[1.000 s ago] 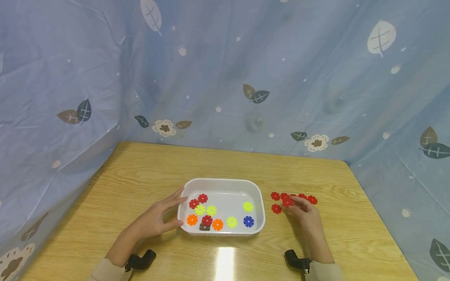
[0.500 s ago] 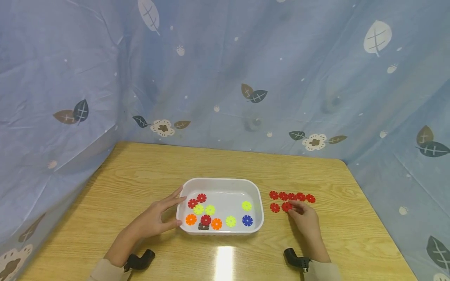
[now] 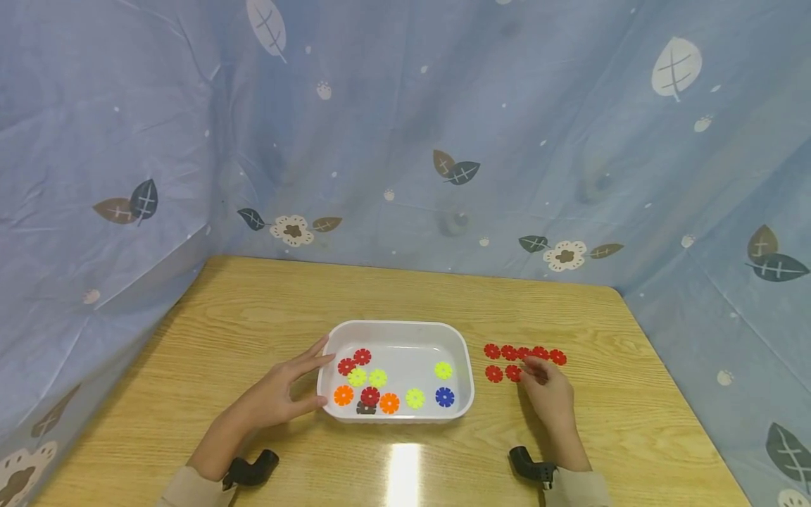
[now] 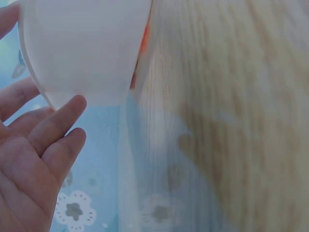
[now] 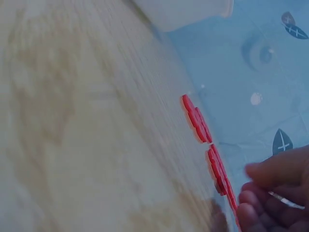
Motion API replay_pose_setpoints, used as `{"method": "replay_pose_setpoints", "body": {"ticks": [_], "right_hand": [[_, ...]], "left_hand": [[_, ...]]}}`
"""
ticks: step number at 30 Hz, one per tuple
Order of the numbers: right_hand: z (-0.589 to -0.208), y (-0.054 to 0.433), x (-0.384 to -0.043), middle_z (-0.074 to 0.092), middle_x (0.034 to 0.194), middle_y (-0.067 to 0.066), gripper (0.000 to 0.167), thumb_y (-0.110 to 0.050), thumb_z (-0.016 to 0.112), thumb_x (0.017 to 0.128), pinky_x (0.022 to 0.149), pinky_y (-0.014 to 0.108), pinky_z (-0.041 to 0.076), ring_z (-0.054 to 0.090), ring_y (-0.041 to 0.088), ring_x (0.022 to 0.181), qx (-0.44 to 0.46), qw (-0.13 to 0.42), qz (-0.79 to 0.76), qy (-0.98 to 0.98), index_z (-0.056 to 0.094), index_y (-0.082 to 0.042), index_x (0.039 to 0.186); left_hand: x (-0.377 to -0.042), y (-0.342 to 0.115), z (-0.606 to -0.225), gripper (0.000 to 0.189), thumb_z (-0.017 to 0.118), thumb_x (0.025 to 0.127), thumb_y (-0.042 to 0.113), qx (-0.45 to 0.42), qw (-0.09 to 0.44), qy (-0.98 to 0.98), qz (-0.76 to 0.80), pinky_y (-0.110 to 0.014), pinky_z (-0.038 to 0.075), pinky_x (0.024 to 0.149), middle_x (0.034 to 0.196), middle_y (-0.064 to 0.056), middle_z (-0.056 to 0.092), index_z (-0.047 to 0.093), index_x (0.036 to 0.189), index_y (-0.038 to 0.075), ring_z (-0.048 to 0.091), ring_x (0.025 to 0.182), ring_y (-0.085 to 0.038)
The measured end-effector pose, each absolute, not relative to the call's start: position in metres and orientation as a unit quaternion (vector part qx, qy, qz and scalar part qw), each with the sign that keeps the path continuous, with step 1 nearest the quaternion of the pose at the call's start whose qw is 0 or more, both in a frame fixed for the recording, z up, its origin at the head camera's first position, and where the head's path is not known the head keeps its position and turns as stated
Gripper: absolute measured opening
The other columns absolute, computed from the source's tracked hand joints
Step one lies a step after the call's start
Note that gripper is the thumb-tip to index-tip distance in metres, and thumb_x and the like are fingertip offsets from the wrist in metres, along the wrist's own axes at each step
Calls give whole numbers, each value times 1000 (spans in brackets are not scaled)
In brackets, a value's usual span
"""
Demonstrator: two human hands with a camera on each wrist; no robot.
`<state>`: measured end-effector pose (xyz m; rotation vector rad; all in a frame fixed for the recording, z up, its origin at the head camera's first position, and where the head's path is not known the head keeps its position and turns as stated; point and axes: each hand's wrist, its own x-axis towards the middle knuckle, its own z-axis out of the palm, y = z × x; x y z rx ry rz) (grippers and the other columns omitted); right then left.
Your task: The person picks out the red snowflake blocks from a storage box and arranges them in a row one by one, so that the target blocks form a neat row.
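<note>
My left hand (image 3: pixel 280 394) rests spread at the left end of a white plastic tray (image 3: pixel 395 420). In the left wrist view its extended fingers (image 4: pixel 60 122) touch the tray's outer wall. Right of the tray, red notched plastic discs lie flat on the table, several in a back row and two in front. My right hand (image 3: pixel 552 396) is just beside the right front red disc (image 3: pixel 512 373), fingertips near its edge. In the right wrist view the fingers (image 5: pixel 270 176) are loosely bent, apart from the red discs (image 5: pixel 195 120), with nothing seen between them.
Inside the tray lie several more notched discs: red, yellow, orange (image 3: pixel 343 395), dark brown and one blue (image 3: pixel 445 397). The wooden table (image 3: pixel 279 289) is bordered by a blue leaf-patterned curtain (image 3: pixel 380 141) behind and at both sides.
My right hand has lowered the red disc it pinched onto the table in the front row, let go and drawn slightly aside. The left hand stays at the tray.
</note>
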<state>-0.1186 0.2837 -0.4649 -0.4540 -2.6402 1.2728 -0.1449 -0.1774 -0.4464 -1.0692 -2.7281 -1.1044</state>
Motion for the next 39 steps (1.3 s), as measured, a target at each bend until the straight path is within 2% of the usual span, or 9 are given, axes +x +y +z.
{"method": "replay_pose_setpoints", "body": {"ticks": [4,10,15,21,24,28,31,39], "right_hand": [[-457,279,-117,61,121,17,34,-15,61,92,76,1,41,52,-4,96,-148,102,471,-864,59,-2,124],[-439,261,-112,59,120,21,33,-7,64,90,80,4,46,57,-3,97,-78,139,526,-835,59,2,121],[-427,239,-110,60,118,24,33,-5,66,88,85,8,47,59,-1,101,2,146,551,-822,59,3,119],[-419,214,-112,60,122,23,35,-4,65,87,91,14,47,59,7,109,78,99,585,-802,58,3,121],[-417,202,-114,60,123,21,36,-7,66,88,94,17,47,59,17,112,104,72,590,-798,57,2,121],[-416,186,-120,59,124,21,37,-8,67,87,98,28,48,58,29,115,139,53,588,-795,57,1,122],[-414,172,-125,58,125,22,37,-8,67,87,99,37,47,57,32,116,160,33,588,-792,57,0,122],[-418,132,-139,58,124,23,38,-7,65,88,98,40,48,57,35,115,195,-46,582,-788,55,2,124]], "left_hand": [[-145,-178,-447,62,72,83,29,-340,3,-871,-354,-57,41,99,156,-11,26,50,138,9,38,135,-34],[-145,-178,-447,62,71,84,31,-340,-1,-870,-357,-57,41,100,156,-11,26,49,138,10,37,135,-35],[-145,-177,-447,62,71,84,32,-342,-2,-869,-359,-58,40,100,156,-11,26,49,138,9,36,136,-35],[-146,-178,-449,63,69,85,35,-337,-7,-870,-361,-57,40,101,157,-9,24,49,139,10,35,137,-34],[-146,-178,-449,62,69,85,34,-337,-7,-869,-362,-58,40,101,157,-9,24,49,138,10,35,137,-34],[-146,-177,-449,62,69,85,34,-341,-5,-868,-360,-57,39,101,156,-10,25,49,138,9,35,136,-34],[-145,-177,-449,62,69,85,34,-342,-5,-869,-358,-57,40,101,156,-11,25,49,138,8,36,136,-34],[-145,-177,-446,61,70,84,31,-338,-4,-871,-356,-57,40,101,156,-10,25,50,138,9,36,136,-34]]}}
